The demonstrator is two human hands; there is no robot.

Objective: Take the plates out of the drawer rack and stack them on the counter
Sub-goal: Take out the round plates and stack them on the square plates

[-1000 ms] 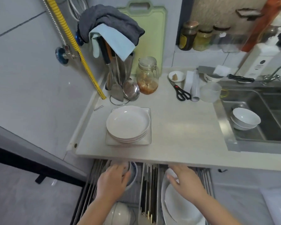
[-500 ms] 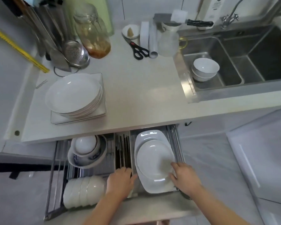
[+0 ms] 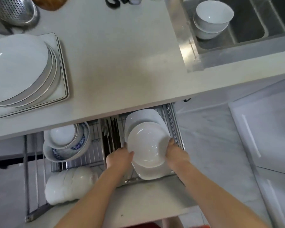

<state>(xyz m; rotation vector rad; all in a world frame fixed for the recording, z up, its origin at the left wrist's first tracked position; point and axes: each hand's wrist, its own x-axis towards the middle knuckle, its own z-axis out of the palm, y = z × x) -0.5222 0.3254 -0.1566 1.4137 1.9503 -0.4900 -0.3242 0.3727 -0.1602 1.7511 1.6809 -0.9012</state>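
Head view, both hands gripping round glossy plate [image 3: 147,143] (white), wire drawer rack [image 3: 95,155]

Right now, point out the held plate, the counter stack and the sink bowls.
Plate [image 3: 147,143]: head view, centre of its well.
Stack [image 3: 18,63]: head view, top plate's face.
Bowls [image 3: 212,13]: head view, upper bowl's inside.

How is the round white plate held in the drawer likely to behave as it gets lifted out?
The round plate looks like glazed ceramic: probably rigid and breakable. Its glossy highlights suggest a slick rim, so the left hand and right hand gripping opposite edges seems sensible. It may scrape the larger plate beneath.
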